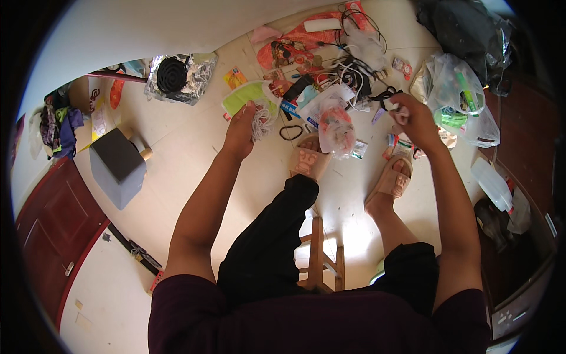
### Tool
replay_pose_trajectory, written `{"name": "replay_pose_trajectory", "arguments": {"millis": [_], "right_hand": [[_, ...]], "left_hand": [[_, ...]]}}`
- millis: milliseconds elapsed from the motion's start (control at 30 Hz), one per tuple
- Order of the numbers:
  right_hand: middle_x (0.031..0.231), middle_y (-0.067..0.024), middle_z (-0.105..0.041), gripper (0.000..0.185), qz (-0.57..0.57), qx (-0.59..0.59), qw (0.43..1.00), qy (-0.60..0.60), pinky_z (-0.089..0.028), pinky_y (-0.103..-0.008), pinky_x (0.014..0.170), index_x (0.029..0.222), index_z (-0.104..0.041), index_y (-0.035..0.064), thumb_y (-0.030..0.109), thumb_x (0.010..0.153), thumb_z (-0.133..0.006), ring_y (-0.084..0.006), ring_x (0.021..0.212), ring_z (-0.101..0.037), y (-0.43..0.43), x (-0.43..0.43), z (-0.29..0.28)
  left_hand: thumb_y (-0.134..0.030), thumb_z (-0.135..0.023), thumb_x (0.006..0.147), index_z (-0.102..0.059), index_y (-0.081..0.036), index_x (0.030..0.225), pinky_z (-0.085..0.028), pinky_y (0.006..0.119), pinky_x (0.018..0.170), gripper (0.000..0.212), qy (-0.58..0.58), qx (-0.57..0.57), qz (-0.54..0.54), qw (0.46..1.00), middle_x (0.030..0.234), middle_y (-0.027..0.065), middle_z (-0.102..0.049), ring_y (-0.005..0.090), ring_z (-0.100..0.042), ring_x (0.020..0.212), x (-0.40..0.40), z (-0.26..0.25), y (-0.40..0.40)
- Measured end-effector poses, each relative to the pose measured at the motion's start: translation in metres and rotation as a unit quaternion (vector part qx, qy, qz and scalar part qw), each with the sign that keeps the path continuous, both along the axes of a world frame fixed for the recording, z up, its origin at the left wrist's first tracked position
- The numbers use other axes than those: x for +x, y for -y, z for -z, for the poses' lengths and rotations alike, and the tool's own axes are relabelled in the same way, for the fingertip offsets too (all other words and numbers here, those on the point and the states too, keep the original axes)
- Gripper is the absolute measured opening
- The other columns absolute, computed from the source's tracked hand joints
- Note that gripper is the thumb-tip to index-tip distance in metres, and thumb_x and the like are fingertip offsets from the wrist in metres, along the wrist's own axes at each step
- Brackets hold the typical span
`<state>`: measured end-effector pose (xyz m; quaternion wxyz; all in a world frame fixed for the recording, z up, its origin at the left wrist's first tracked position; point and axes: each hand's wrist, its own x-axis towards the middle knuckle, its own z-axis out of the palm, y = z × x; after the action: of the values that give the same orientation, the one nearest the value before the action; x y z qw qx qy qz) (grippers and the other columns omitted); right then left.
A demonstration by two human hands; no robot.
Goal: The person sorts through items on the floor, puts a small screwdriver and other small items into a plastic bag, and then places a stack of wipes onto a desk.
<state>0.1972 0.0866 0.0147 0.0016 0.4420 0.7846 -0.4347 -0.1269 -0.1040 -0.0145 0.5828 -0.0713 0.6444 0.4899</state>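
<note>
My left hand (239, 133) grips a bundle of white string (264, 123), its loops hanging past the fingers. Just beyond lies a lime-green fabric piece with a pale edge (241, 98); whether the hand also holds it I cannot tell. My right hand (415, 118) is raised over the right side of the clutter, its fingers curled around a small whitish-pink thing (400, 116) that is mostly hidden. Beside that hand is a tangle of black cord (385, 94). Between the hands, a clear plastic bag with red contents (337, 128) lies near my slippered foot.
Cables, packets and a red mesh bag (289, 37) are strewn on the tiled floor. A coiled black item (171, 74) rests on silver foil at left, near a grey stool (118, 159). Plastic bags (451, 84) stand at right. A wooden stool leg (315, 248) is between my legs.
</note>
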Motion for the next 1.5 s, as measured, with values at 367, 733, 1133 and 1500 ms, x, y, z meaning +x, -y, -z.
{"name": "replay_pose_trajectory", "arguments": {"millis": [367,733,1133,1500], "right_hand": [[0.073,-0.0123,-0.060,0.026,0.054,0.034,0.983,0.173,-0.046,-0.0332,0.059,0.097,-0.057,0.0093,0.006,0.072,-0.066,-0.0239,0.068,-0.060,-0.022,0.107,-0.004],[0.075,0.0006,-0.051,0.063,0.043,-0.277,0.959,0.032,-0.045,-0.0219,0.053,0.128,-0.044,0.0112,-0.007,0.071,-0.063,-0.0075,0.060,-0.050,-0.008,0.078,-0.049],[0.102,-0.0047,-0.056,0.045,0.034,-0.279,0.960,-0.020,-0.042,-0.0249,0.082,0.115,-0.052,0.0027,-0.002,0.071,-0.063,-0.0117,0.093,-0.052,0.002,0.028,-0.059],[0.105,-0.0069,-0.055,0.043,0.032,-0.321,0.944,-0.066,-0.044,-0.0251,0.081,0.113,-0.052,0.0013,0.001,0.073,-0.064,-0.0107,0.095,-0.051,0.022,0.007,-0.050]], "left_hand": [[-0.009,-0.060,0.082,-0.051,0.001,0.109,-0.051,0.029,0.073,0.030,-0.072,0.039,0.051,0.995,0.098,0.0106,-0.061,0.0186,-0.062,0.082,-0.035,0.031,0.010],[-0.023,-0.069,0.069,-0.051,-0.014,0.116,-0.047,0.042,0.079,0.052,-0.483,-0.172,0.524,0.680,0.107,0.0157,-0.056,0.0305,-0.058,0.093,-0.041,0.069,-0.018],[-0.024,-0.063,0.075,-0.061,-0.015,0.101,-0.048,0.038,0.076,0.027,-0.555,0.045,0.439,0.706,0.097,0.0136,-0.056,0.0285,-0.057,0.090,-0.027,0.055,-0.086],[-0.018,-0.063,0.075,-0.060,-0.008,0.096,-0.048,0.037,0.075,0.024,-0.579,0.047,0.459,0.672,0.099,0.0134,-0.058,0.0280,-0.059,0.089,-0.012,0.080,-0.106]]}}
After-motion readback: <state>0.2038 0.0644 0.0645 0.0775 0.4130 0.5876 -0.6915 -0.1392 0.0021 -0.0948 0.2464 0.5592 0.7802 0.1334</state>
